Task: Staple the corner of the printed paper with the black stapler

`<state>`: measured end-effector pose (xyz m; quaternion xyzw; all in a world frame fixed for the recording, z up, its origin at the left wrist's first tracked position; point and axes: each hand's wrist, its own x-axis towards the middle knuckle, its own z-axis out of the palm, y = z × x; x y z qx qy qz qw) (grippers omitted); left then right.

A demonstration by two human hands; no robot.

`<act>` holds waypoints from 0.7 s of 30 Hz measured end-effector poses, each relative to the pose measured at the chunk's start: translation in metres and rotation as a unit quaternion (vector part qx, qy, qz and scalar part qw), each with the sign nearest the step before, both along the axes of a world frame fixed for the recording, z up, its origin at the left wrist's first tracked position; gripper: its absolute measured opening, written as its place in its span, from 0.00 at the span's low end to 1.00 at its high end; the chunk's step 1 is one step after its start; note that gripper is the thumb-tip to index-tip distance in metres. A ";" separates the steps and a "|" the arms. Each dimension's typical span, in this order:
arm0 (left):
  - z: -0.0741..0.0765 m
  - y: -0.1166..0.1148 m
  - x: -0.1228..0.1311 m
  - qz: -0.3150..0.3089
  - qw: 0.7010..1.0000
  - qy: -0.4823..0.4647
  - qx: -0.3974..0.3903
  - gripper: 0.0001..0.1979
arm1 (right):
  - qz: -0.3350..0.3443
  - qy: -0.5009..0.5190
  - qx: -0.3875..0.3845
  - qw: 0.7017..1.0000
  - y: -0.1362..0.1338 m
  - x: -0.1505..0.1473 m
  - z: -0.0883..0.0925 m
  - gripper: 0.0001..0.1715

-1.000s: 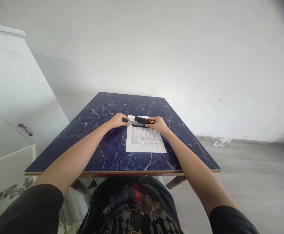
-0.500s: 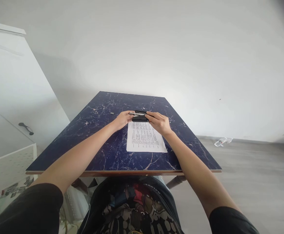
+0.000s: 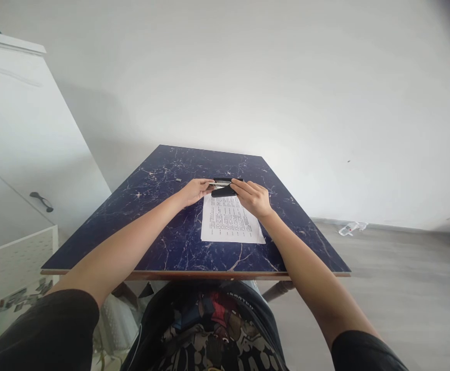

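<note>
A black stapler (image 3: 222, 186) is held just above the far end of a printed white sheet (image 3: 230, 220) lying on a dark blue marbled table (image 3: 163, 226). My left hand (image 3: 194, 191) pinches the stapler's left, metal end. My right hand (image 3: 253, 197) grips its right end from above, fingers curled over the black body. Both forearms reach forward over the table from the near edge.
A tiny grey object (image 3: 177, 180) lies on the table left of the hands. A white cabinet with a dark handle (image 3: 41, 201) stands at the left. A plastic bottle (image 3: 350, 227) lies on the grey floor by the wall at the right.
The stapler was resting open on the top of the sheet; both hands have lifted it slightly and brought it together, my right hand now covering its orange end.
</note>
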<state>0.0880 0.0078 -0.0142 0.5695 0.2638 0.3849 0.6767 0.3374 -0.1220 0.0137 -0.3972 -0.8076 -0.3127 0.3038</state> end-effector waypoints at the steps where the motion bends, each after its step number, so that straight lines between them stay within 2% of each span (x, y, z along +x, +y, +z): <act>1: -0.001 0.000 0.001 0.008 1.000 0.008 0.002 0.05 | -0.006 0.016 -0.002 1.000 0.000 -0.001 0.000 0.21; 3: -0.003 0.001 0.002 0.048 0.998 0.032 0.019 0.07 | -0.019 0.066 -0.015 0.998 -0.001 -0.003 0.001 0.20; 6: -0.006 0.002 0.002 0.154 0.980 0.068 0.102 0.10 | -0.056 0.194 -0.051 0.978 0.001 -0.004 0.001 0.17; 9: -0.003 0.000 -0.002 0.222 0.943 0.076 0.235 0.10 | -0.097 0.338 -0.150 0.924 0.005 -0.003 0.000 0.17; 12: 0.006 -0.009 -0.004 0.258 0.887 0.062 0.378 0.09 | -0.084 0.416 -0.274 0.863 0.009 -0.003 -0.003 0.21; 14: 0.015 -0.019 -0.003 0.266 0.854 0.036 0.446 0.08 | -0.067 0.429 -0.326 0.840 0.012 -0.004 -0.005 0.21; 16: 0.023 -0.031 0.000 0.253 0.837 0.016 0.485 0.07 | -0.063 0.424 -0.353 0.832 0.013 -0.007 -0.008 0.20; 21: 0.032 -0.063 0.010 0.143 0.805 0.097 0.568 0.07 | -0.032 0.368 -0.379 0.848 0.016 -0.011 -0.014 0.17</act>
